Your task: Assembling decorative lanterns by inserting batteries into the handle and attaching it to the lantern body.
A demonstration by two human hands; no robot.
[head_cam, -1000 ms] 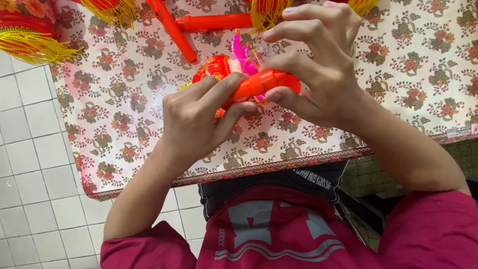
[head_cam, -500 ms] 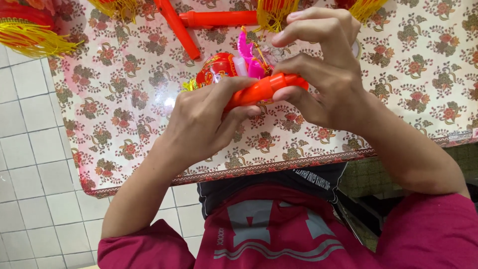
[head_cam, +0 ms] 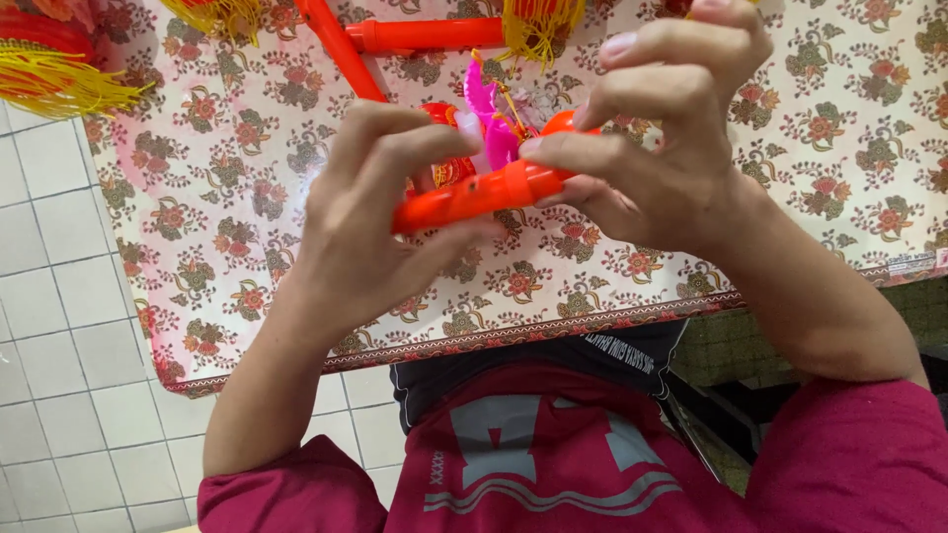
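Both my hands hold an orange plastic tube above the table. My left hand grips its left end from below and behind, fingers curled over it. My right hand pinches the right end with thumb and fingers. Behind the tube sits a red lantern piece with pink petal-like parts and a thin gold wire; how it joins the tube is hidden by my fingers.
The table carries a floral patterned cloth. More orange tubes lie at the far edge with yellow tassels. A red lantern with yellow fringe sits at the far left. White floor tiles lie to the left.
Both hands and the tube have shifted slightly up in view. My left fingers have spread and curled higher over the tube's left end; the right hand keeps its pinch.
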